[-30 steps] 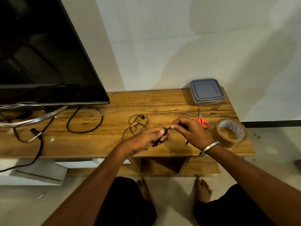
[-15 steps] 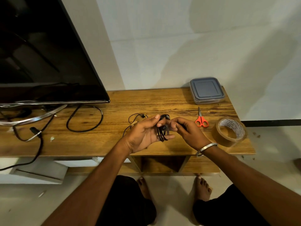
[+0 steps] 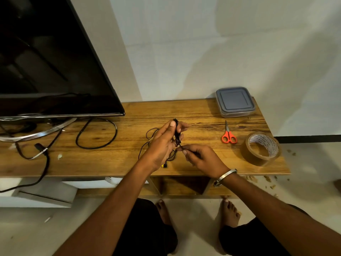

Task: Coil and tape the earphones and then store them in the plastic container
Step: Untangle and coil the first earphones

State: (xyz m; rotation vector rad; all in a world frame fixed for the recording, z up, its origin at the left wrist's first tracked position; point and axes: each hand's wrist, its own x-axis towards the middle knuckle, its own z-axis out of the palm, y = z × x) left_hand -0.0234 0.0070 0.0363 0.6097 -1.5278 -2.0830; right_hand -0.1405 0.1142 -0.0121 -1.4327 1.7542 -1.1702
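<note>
Both hands are gripping the earphones (image 3: 177,134): left hand (image 3: 163,143) holding the light, limp coil, right hand (image 3: 200,158) pinching the loose cable, centre frame.

The room is a bit dim, with soft, warm light. Big grey shadows lie on the plain white wall (image 3: 230,43) toward 12 and 2 o'clock. The flat black television screen (image 3: 46,58) at 10 o'clock is very dark and shows faint reflections. The long brown wooden table (image 3: 199,115) looks brightest and has a gentle shine. Straight lines bend near the edges. The picture looks slightly soft all over.
</note>
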